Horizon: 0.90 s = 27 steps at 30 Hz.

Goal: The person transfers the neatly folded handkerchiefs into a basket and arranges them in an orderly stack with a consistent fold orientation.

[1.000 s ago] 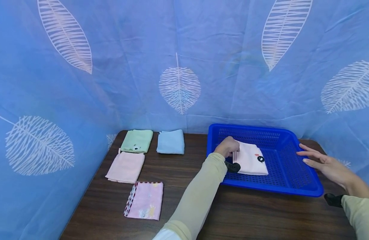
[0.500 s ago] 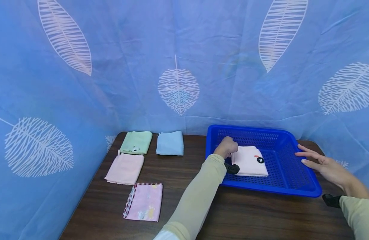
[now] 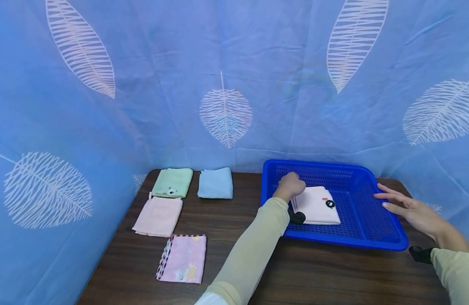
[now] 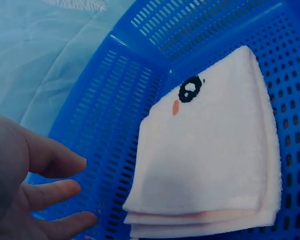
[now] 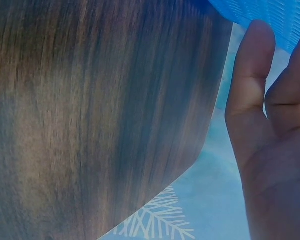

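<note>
A folded pale pink towel (image 3: 316, 207) with a black eye and an orange cheek mark lies on the floor of a blue plastic basket (image 3: 345, 243). In the left wrist view this towel (image 4: 205, 160) shows several stacked layers along its near edge. My left hand (image 3: 291, 186) is over the basket's left part, beside the towel. Its fingers (image 4: 60, 192) are loosely bent, apart from the towel, with nothing between them. At the basket's right rim, my right hand (image 3: 421, 214) has its fingers extended against the outer edge. The right wrist view shows only part of that hand (image 5: 275, 135).
Left on the brown wooden table (image 3: 227, 228) lie a green towel (image 3: 172, 182), a light blue towel (image 3: 215, 183), a pale pink towel (image 3: 158, 216) and a pink towel with checked trim (image 3: 185, 258). A blue leaf-patterned curtain (image 3: 162, 106) hangs behind and at the sides.
The left hand first held the towel's raised left edge; that edge has dropped flat and the hand has come off it, shifting slightly right. The right hand has stayed at the rim.
</note>
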Available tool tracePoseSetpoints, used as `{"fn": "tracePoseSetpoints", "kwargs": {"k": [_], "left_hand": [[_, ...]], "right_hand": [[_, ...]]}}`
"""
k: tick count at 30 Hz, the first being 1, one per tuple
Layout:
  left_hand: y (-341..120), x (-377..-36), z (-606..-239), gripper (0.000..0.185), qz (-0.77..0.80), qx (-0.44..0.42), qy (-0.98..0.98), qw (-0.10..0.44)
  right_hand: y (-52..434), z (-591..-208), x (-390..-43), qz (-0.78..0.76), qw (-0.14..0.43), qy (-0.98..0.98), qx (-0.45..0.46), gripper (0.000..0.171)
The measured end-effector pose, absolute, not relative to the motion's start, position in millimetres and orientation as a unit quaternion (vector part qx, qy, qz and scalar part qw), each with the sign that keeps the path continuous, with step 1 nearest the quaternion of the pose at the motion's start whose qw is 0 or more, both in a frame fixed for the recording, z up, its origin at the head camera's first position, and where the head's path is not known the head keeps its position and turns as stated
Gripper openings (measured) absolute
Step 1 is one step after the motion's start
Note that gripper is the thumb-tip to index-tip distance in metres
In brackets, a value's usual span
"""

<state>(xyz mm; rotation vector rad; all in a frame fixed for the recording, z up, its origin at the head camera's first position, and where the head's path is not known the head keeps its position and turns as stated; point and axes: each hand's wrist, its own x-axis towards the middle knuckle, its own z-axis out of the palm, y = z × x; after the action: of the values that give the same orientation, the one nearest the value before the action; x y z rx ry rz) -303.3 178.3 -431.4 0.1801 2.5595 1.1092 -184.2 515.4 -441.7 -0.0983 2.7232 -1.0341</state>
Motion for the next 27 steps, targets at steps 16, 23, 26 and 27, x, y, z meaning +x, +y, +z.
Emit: {"fn": "tracePoseSetpoints", "kwargs": {"k": [16, 23, 26, 27], "left_hand": [[178, -299, -420, 0.037, 0.418, 0.081, 0.894, 0.142], [176, -297, -414, 0.036, 0.419, 0.095, 0.894, 0.130], [175, -296, -410, 0.039, 0.414, 0.101, 0.895, 0.129], [175, -296, -409, 0.039, 0.413, 0.103, 0.896, 0.130]], "right_hand": [[517, -443, -184, -0.369, 0.111, 0.921, -0.051, 0.051], [516, -442, -184, -0.366, 0.105, 0.923, -0.060, 0.049], [516, -442, -184, -0.381, 0.104, 0.916, -0.065, 0.047], [516, -441, -184, -0.384, 0.103, 0.915, -0.068, 0.047]]}}
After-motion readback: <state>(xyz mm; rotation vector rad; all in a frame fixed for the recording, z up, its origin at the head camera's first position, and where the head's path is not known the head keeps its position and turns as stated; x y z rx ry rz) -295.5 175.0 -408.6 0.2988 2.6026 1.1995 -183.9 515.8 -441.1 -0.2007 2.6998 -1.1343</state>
